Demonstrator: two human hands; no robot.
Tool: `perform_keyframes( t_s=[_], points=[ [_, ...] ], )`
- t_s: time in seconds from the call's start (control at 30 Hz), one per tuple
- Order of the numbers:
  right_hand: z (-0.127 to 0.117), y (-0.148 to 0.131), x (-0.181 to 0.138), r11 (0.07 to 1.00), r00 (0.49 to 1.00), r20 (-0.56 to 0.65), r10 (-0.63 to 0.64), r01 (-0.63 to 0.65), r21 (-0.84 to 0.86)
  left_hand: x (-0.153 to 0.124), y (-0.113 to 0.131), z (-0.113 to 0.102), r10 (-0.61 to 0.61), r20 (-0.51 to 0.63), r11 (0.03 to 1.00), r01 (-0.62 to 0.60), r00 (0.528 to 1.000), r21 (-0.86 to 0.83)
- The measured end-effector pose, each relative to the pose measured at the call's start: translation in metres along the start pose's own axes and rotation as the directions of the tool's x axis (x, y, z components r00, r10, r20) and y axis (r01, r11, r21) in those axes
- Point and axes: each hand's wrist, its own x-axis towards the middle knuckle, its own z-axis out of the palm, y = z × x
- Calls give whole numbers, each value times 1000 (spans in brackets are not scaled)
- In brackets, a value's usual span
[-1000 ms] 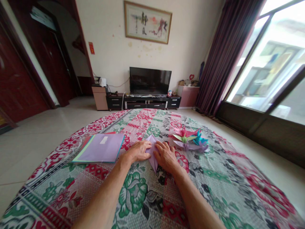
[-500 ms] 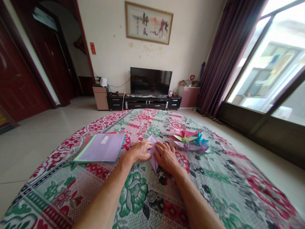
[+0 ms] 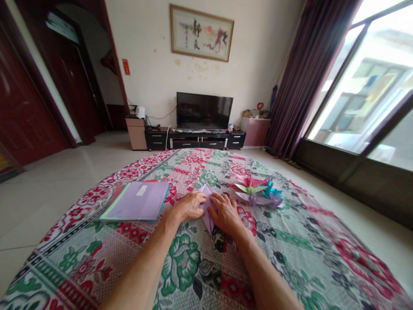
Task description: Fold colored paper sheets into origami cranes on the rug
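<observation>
A folded piece of purple origami paper (image 3: 207, 215) lies on the patterned tablecloth in front of me, long and diamond-shaped with a point toward me. My left hand (image 3: 190, 206) grips its left edge, fingers curled and thumb on the paper. On the opposite edge, my right hand (image 3: 226, 212) holds it down with bent fingers and thumb. The fingers hide part of both edges. Off to the right sit several folded paper cranes: a pink one (image 3: 250, 180), a green one (image 3: 250, 189), a blue one (image 3: 271, 190) and purple ones (image 3: 253, 199).
A stack of coloured paper sheets (image 3: 138, 202), purple on top, lies left of my hands, partly in clear plastic wrapping. The round table is covered by a floral tablecloth (image 3: 180, 267). Beyond it stand a television (image 3: 204, 111) and a low cabinet (image 3: 183, 144).
Both hands stay almost in place on the purple paper. The view has tilted very slightly, and nothing else has visibly moved.
</observation>
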Motion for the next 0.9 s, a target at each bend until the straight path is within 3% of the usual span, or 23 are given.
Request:
perform_keyframes(
  t_s=[0.67, 0.9],
  points=[
    [-2, 0, 0, 1000, 1000, -6, -22, 22, -1, -2, 0, 0, -22, 18, 999, 23, 1000, -32],
    [-5, -1, -1, 1000, 1000, 13, -24, 24, -5, -2, 6, 7, -48, -33, 999, 48, 998, -20]
  ],
)
